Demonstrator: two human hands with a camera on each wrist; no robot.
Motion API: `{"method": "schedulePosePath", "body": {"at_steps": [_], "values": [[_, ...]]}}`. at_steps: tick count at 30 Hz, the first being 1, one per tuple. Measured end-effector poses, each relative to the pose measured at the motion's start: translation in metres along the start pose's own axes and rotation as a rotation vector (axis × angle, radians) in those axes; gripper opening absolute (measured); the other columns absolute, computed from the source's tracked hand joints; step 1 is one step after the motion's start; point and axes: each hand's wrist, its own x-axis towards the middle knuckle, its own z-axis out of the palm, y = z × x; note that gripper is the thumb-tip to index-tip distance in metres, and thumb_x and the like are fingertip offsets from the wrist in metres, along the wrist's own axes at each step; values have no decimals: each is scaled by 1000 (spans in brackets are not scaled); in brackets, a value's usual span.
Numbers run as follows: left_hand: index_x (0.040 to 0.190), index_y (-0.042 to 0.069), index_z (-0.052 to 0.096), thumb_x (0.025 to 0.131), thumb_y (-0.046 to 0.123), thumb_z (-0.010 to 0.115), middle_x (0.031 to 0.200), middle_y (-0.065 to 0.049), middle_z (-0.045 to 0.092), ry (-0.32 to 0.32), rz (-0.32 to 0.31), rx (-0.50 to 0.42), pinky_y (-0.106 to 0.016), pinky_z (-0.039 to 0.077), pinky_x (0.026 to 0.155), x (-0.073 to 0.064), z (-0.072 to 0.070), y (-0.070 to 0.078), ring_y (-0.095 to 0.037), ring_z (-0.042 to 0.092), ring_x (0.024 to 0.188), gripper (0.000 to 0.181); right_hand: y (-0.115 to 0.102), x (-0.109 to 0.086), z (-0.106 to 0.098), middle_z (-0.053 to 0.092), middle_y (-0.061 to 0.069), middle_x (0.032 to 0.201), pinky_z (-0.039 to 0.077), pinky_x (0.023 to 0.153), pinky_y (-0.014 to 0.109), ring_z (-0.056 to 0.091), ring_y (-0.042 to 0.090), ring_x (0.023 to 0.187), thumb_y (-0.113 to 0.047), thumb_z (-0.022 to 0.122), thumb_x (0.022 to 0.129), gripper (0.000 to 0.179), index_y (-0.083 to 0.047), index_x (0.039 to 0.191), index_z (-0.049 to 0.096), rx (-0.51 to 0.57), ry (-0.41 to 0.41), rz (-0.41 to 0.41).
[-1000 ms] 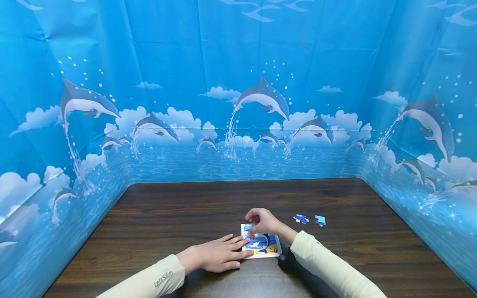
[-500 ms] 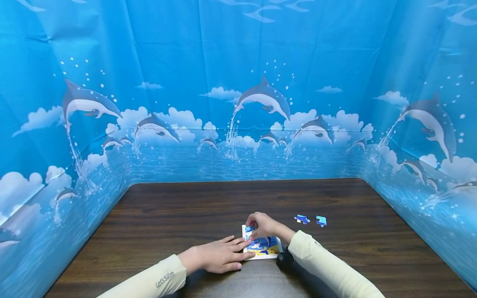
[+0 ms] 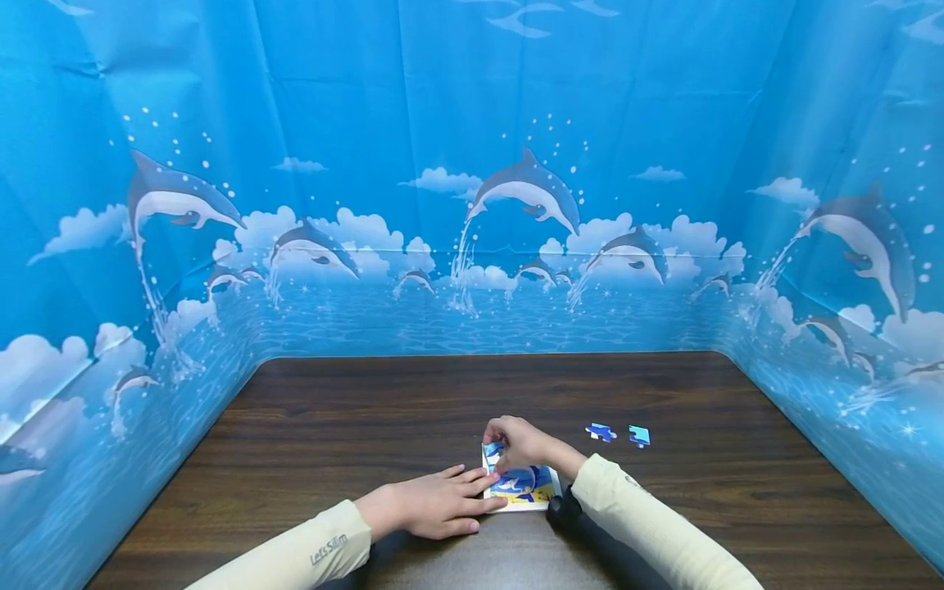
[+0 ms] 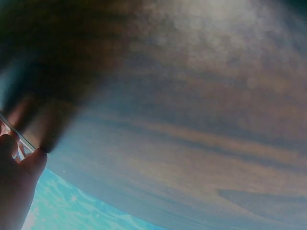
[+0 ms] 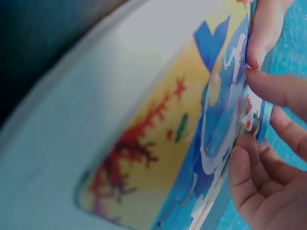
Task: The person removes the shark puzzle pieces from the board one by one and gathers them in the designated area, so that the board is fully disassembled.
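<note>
A small jigsaw puzzle [image 3: 542,494] with a white border and a sea picture lies on the table near its front. In the right wrist view its yellow seabed, red coral and dolphin tail show large. My left hand [image 3: 438,501] rests flat with spread fingers, its fingertips over the puzzle's left edge. Over the upper left part of the puzzle, my right hand [image 3: 525,444] pinches a puzzle piece [image 5: 262,120] with curled fingers and thumb. That piece is mostly hidden by the fingers. Two loose puzzle pieces lie to the right: one blue and white [image 3: 601,432], one light blue [image 3: 639,436].
The dark wood-grain table [image 3: 354,410] has a blue dolphin-print curtain [image 3: 354,319] around its back and sides. A black object [image 3: 564,508] sits under the right wrist by the puzzle's lower right corner.
My right hand has come down slightly, its fingers closing in over the puzzle's upper left part. The left hand stays on the left edge. The loose pieces have not moved; the view shifted slightly.
</note>
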Motion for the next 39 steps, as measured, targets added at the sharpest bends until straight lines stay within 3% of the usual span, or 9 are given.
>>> {"method": "schedulePosePath", "body": {"at_steps": [7,16,23,26,29,35,39], "values": [[151,30,18,103,39,28,158,-5,18,7,-1,9,-47,22,116,0,-3,1,-21,15,147,50,-3,0,-4,63,5,95,44,63,19,49,9,74,-8,81,69,38,-4,103,65,-99,-47,-79],[151,29,18,103,39,28,158,-5,17,2,9,8,-47,23,116,0,-2,1,-21,15,147,50,-6,1,-4,63,5,98,46,65,19,53,8,76,-12,82,69,40,-4,105,67,-138,-85,-30],[151,30,17,103,40,28,158,-4,17,2,6,29,-47,23,115,1,1,1,-21,16,147,50,-4,2,2,63,5,99,47,69,21,53,10,82,-14,83,67,41,-5,104,68,-172,-75,-23],[151,30,17,103,40,28,158,-5,18,2,6,20,-47,24,115,1,3,2,-21,16,147,50,-1,1,4,63,5,100,47,69,20,52,10,82,-15,83,68,40,-6,104,67,-141,-51,-20],[151,31,16,103,41,28,159,-4,17,1,11,4,-47,24,115,1,6,2,-21,16,147,51,4,0,3,62,5,95,47,64,21,51,10,76,-8,79,69,37,-4,103,66,-10,18,-28],[151,30,16,103,40,29,160,-4,13,8,11,-7,-47,24,115,1,3,2,-22,16,147,51,8,2,-10,56,9,91,42,61,20,46,10,70,4,66,73,39,3,110,57,471,183,-20],[151,30,16,103,39,29,160,-3,12,15,12,-7,-48,23,115,1,1,0,-22,16,147,51,9,4,-9,54,6,90,45,63,20,47,10,70,4,62,77,42,6,117,51,676,221,2]]}}
